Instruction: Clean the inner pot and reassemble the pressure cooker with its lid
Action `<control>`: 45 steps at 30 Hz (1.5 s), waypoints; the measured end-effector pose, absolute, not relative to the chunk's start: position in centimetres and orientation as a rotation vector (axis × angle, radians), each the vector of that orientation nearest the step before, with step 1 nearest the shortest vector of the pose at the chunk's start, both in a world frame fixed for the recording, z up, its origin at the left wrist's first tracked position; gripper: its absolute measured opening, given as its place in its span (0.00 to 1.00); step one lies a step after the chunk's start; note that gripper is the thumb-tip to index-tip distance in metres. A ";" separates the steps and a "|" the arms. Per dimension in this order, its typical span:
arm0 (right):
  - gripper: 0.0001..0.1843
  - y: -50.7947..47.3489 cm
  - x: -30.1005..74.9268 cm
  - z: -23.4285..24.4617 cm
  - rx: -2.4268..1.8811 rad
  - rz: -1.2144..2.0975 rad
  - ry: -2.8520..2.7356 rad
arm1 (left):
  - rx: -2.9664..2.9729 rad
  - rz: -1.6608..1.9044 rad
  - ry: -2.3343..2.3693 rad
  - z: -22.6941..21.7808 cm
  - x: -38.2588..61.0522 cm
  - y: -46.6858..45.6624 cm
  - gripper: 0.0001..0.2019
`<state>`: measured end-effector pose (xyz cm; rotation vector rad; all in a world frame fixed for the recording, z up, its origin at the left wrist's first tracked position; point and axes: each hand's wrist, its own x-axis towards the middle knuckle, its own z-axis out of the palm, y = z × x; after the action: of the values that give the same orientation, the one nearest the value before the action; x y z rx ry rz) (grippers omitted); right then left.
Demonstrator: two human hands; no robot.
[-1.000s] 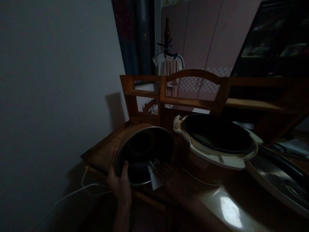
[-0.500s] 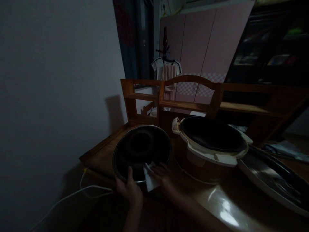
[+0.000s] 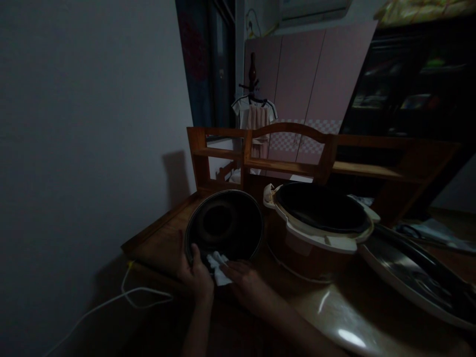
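Observation:
A dark round inner pot (image 3: 238, 228) leans tilted on the wooden desk, its opening facing me. My left hand (image 3: 197, 272) grips its near-left rim, thumb over the edge and fingers along the outside. In my right hand (image 3: 241, 277) is a crumpled white tissue (image 3: 219, 265), pressed against the pot's near rim; some fingertips are hard to make out in the dim light. To the right stands the cooker body (image 3: 308, 248), brown with a cream rim and a black inside. Its wide lid (image 3: 416, 277) lies farther right.
The wooden desk (image 3: 163, 238) has a low shelf back (image 3: 290, 166) behind the pots. A white cord (image 3: 100, 306) hangs at the left by the wall (image 3: 92, 124). A glossy sheet (image 3: 342, 317) covers the desk's near right.
The pot has turned and tipped slightly, and my left hand has shifted a little left. My right hand has moved the tissue left along the rim. The view has tilted up slightly.

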<state>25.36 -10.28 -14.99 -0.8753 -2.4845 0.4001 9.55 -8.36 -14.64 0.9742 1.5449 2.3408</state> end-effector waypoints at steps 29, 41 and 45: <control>0.31 -7.0 21.4 -15.9 -1.063 0.619 -2.217 | 1.360 2.072 1.484 -11.8 3.9 -9.2 0.22; 0.25 -3.4 21.6 -14.8 -0.949 0.067 -2.449 | 1.497 2.015 1.520 -11.3 4.7 -9.2 0.21; 0.23 -4.8 21.0 -17.7 -1.148 0.153 -2.617 | 1.481 2.031 1.547 -11.6 4.6 -9.3 0.21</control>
<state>20.98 -4.82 -17.72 -1.1476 -2.6173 0.1526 4.59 -9.26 -11.65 1.4808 1.5474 2.0307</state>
